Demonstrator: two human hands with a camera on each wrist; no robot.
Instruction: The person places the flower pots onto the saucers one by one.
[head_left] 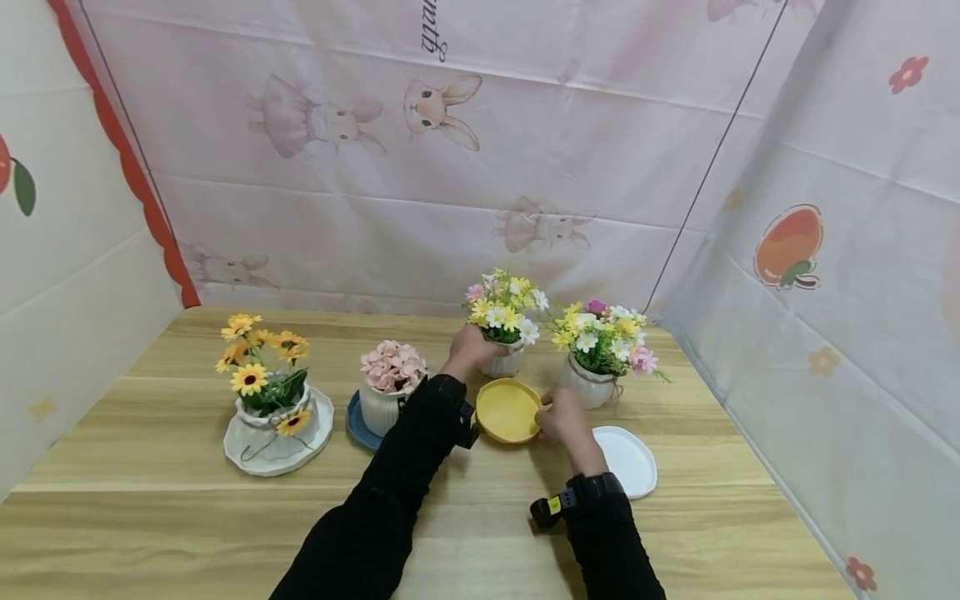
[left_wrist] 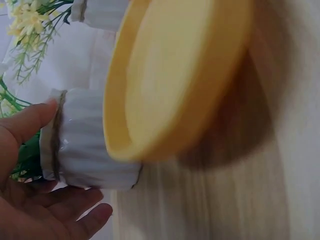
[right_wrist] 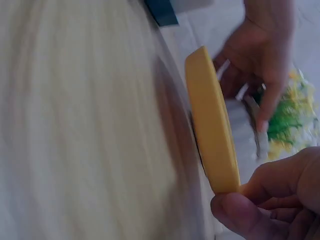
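Head view: a person in black sleeves works at a wood-grain table (head_left: 150,508). The left hand (head_left: 472,346) grips the rim of a ribbed white pot (head_left: 506,364) of yellow, white and pink flowers, near the back. The right hand (head_left: 564,417) pinches the edge of a round yellow saucer (head_left: 508,411), just in front of that pot. To the left, a sunflower pot (head_left: 258,419) stands on a white plate (head_left: 238,446), and a pink-flowered pot (head_left: 380,408) stands on a blue saucer (head_left: 357,427). To the right, another mixed-flower pot (head_left: 588,385) stands on bare wood, behind a bare white saucer (head_left: 632,463).

Left wrist view: the thumb lies on the pot's corded rim, the other fingers on its opposite side. The yellow saucer, blurred, is close by and looks raised, its shadow apart from it.

Right wrist view: thumb and fingers pinch the saucer's edge; the left hand and its pot are behind it. Whether the pot is off the table is unclear.

The step in hand seems to be bringing pot and saucer together. The next move probably calls for lifting the pot level, sliding the saucer beneath and lowering the pot centrally.
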